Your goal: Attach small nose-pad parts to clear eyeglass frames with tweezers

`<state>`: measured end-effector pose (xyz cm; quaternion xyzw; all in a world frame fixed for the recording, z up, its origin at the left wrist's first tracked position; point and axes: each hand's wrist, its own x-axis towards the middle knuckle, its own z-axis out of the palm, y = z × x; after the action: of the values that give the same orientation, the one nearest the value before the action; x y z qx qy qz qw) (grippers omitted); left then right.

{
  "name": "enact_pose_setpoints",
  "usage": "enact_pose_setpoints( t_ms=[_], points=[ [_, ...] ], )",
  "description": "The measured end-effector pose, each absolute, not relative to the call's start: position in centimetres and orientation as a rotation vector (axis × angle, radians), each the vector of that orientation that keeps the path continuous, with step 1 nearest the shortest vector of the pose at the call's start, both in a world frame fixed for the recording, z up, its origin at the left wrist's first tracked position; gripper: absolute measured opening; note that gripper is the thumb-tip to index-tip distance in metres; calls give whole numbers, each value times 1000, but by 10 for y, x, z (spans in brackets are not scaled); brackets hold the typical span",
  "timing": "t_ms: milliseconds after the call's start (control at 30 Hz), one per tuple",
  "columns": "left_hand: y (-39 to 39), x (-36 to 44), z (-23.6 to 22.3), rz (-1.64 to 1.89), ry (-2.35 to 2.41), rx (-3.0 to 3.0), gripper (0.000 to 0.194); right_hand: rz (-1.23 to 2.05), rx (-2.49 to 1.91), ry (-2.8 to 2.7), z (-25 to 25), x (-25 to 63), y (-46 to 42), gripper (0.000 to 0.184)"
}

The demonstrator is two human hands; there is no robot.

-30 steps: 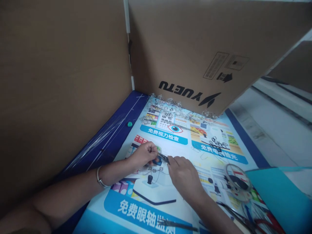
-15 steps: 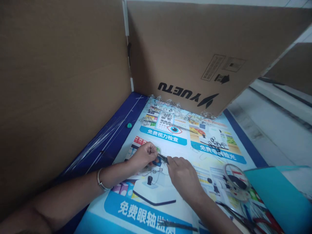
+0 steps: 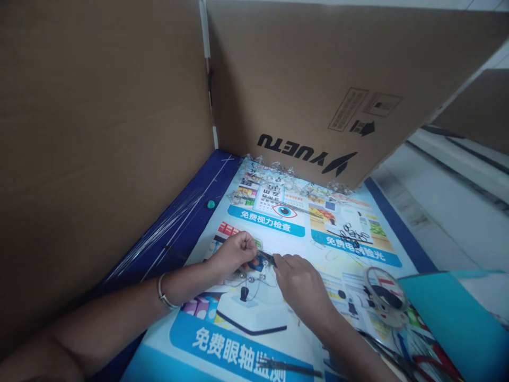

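The fingertips of my left hand [image 3: 234, 257] are pinched together on the end of a thin beaded wire [image 3: 251, 279]. Its loose part hangs below the hand with several small round beads on it. Closed around the handles of dark pliers [image 3: 269, 259] is my right hand [image 3: 304, 286], and the handles are mostly hidden in the palm. The plier jaws point left and reach the left fingertips. Whether the jaws grip the wire is too small to tell.
Clear beaded pieces [image 3: 274, 170] line the foot of the cardboard wall [image 3: 302, 79]. Black rings [image 3: 352, 233] lie at the right on the printed sheet [image 3: 294, 249]. Thin strands [image 3: 159, 228] and a green lump [image 3: 210, 205] are at the left; red-handled tools [image 3: 429, 363] lie front right.
My right hand and the pliers have shifted slightly right and tilted a little. The hanging beads have swung slightly. My left hand stays in nearly the same place.
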<state>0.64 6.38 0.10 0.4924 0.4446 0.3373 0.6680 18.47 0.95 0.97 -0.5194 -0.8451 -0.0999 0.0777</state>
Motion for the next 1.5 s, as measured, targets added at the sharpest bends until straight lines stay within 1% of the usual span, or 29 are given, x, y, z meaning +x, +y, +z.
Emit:
enact_pose_setpoints(
  t_ms=[300, 467, 567, 667, 833, 1033, 1300, 1500],
  points=[
    [67, 3, -3, 768, 982, 1041, 23, -119, -1615, -2441, 33, 196, 13, 20],
    [65, 4, 10, 806, 1035, 960, 24, -243, -1508, -2263, 41, 199, 6, 25],
    [63, 4, 14, 823, 1069, 934, 23, -249, -1460, -2287, 42, 189, -1, 25],
    [62, 4, 12, 862, 1060, 951, 21, -183, -1543, -2371, 40, 176, -3, 23],
    [62, 3, 7, 895, 999, 943, 20, -257, -1671, -2364, 35, 164, 5, 17],
    [62, 3, 8, 903, 995, 925, 23, -276, -1746, -2362, 35, 164, 8, 15],
    [62, 3, 5, 888, 972, 947, 24, -292, -1661, -2297, 26, 170, 7, 22],
    [62, 4, 6, 862, 992, 924, 23, -380, -1608, -2298, 19, 173, 6, 25]
  ],
)
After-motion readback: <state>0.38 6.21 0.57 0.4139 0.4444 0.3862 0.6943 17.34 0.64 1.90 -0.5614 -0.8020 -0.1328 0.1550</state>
